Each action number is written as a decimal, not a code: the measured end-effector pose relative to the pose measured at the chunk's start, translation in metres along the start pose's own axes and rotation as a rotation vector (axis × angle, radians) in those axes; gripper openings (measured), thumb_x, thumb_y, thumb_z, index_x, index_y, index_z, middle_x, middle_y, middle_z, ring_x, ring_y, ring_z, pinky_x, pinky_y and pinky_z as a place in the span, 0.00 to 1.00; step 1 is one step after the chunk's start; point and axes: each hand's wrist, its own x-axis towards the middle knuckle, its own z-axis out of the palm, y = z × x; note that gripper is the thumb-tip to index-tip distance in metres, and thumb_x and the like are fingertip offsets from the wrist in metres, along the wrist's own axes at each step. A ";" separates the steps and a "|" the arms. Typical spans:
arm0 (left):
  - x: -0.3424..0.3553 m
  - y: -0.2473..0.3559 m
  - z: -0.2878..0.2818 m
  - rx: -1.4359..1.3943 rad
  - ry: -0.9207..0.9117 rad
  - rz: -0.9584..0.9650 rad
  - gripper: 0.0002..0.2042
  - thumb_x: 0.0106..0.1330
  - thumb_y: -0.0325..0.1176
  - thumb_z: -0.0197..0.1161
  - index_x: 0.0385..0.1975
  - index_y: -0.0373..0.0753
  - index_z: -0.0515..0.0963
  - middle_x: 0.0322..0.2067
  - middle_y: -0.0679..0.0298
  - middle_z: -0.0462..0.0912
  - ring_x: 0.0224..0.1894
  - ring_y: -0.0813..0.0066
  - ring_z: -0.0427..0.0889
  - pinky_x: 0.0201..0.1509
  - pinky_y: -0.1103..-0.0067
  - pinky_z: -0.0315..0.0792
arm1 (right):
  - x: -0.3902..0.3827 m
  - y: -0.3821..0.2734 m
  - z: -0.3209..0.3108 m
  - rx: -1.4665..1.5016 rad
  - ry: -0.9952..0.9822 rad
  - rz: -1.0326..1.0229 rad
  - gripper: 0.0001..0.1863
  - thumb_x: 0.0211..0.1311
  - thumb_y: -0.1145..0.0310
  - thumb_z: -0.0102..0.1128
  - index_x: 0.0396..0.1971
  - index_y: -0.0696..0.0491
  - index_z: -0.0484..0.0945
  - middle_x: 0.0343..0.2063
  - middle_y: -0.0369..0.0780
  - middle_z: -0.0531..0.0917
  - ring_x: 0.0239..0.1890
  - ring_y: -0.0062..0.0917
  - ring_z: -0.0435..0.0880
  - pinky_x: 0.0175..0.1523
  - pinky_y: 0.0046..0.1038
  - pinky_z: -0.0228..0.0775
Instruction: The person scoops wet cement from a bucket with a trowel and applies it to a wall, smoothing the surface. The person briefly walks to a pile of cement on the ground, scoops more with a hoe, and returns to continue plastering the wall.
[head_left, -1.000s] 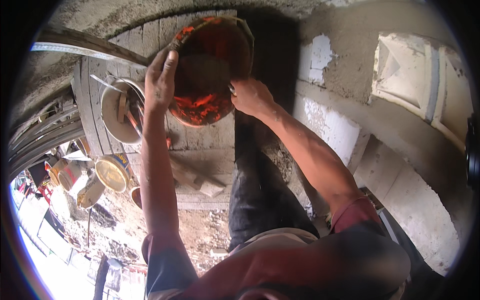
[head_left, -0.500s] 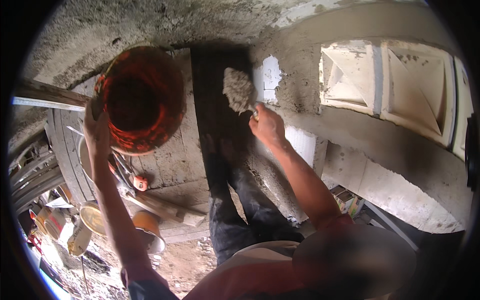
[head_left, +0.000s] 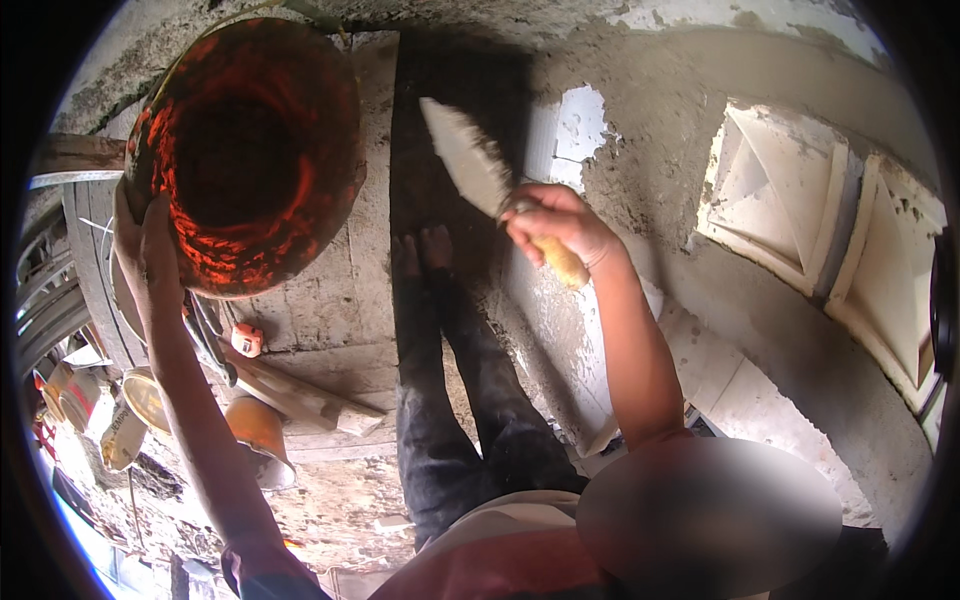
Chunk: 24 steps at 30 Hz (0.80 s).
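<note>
My left hand [head_left: 148, 235] is closed on the left rim of a mortar-stained bucket [head_left: 335, 150] with a reddish-orange inside wall. The bucket is tipped so its mouth faces me, and its bottom is too dark to make out. My right hand [head_left: 562, 228] grips a pointed masonry trowel [head_left: 470, 165] by its yellowish handle. The blade points up and left, away from the bucket, over a dark gap. Grey mortar clings along the blade. To the right of the trowel, rough plaster [head_left: 640, 150] surrounds a bare white patch [head_left: 580, 130] on the wall.
Wooden planks [head_left: 330, 320] on the left carry an orange tape measure [head_left: 247, 340], plier-like tools [head_left: 205, 335] and loose wood strips [head_left: 290, 395]. An orange bucket [head_left: 258, 440] stands lower down. Cream patterned blocks [head_left: 775, 195] sit in the right wall. My feet [head_left: 422, 250] are below the trowel.
The trowel blade has turned, and the heap of mortar on it now shows as a thinner layer. My left hand and the bucket have shifted up and left in view.
</note>
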 end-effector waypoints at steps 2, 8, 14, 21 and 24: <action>-0.004 0.012 0.011 0.064 0.000 0.046 0.24 0.68 0.33 0.58 0.63 0.32 0.70 0.53 0.55 0.82 0.54 0.68 0.79 0.64 0.73 0.69 | -0.008 0.022 -0.040 -0.084 0.358 0.007 0.10 0.66 0.67 0.63 0.42 0.56 0.77 0.21 0.36 0.78 0.18 0.19 0.77 0.23 0.26 0.72; -0.019 0.018 0.015 0.199 -0.032 0.132 0.24 0.68 0.35 0.59 0.63 0.33 0.71 0.53 0.54 0.82 0.55 0.67 0.79 0.64 0.72 0.68 | -0.099 0.024 0.023 -0.399 0.947 0.009 0.11 0.70 0.64 0.57 0.41 0.57 0.75 0.20 0.34 0.75 0.17 0.18 0.76 0.22 0.27 0.71; -0.021 0.048 0.031 0.036 -0.183 0.139 0.22 0.70 0.38 0.63 0.59 0.33 0.74 0.52 0.57 0.82 0.53 0.71 0.79 0.61 0.74 0.70 | -0.068 0.013 0.079 -0.881 0.472 0.047 0.15 0.65 0.61 0.61 0.44 0.55 0.77 0.32 0.46 0.86 0.32 0.37 0.87 0.41 0.37 0.78; 0.010 0.068 0.038 0.220 -0.235 0.228 0.26 0.75 0.53 0.55 0.60 0.37 0.76 0.48 0.52 0.85 0.51 0.62 0.82 0.59 0.71 0.71 | 0.145 -0.063 0.161 -1.651 0.406 -0.655 0.18 0.63 0.73 0.54 0.52 0.60 0.73 0.43 0.54 0.82 0.41 0.45 0.86 0.43 0.43 0.82; 0.022 0.071 0.044 0.333 -0.308 0.230 0.26 0.75 0.53 0.54 0.61 0.39 0.76 0.52 0.51 0.84 0.58 0.61 0.81 0.63 0.70 0.70 | 0.200 -0.023 0.171 -1.616 0.418 -0.694 0.20 0.62 0.74 0.52 0.54 0.59 0.74 0.39 0.51 0.83 0.38 0.42 0.88 0.39 0.38 0.84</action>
